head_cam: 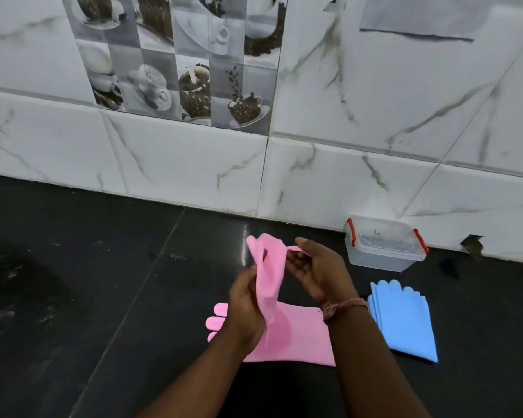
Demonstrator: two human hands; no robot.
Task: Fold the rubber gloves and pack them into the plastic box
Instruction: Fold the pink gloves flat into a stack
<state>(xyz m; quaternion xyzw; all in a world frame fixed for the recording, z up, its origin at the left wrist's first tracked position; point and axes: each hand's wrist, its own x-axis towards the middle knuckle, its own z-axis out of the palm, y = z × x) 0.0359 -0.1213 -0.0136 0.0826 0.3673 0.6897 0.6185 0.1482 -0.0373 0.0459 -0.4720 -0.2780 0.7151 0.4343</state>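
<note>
A pink rubber glove (266,267) hangs in the air between both hands. My left hand (245,303) grips its lower part and my right hand (320,273) pinches its upper edge. Under my hands a second pink glove (296,336) lies flat on the black counter (103,282), its fingers pointing left. To the right lie blue gloves (405,321), stacked flat with fingertips pointing away from me. A clear plastic box (384,245) with red clips stands by the wall, its lid on.
A white marble-tile wall (194,164) rises behind the counter, with a coffee-picture panel at top. A chipped hole (473,244) shows in the wall's base right of the box. Dusty smears mark the counter's left side.
</note>
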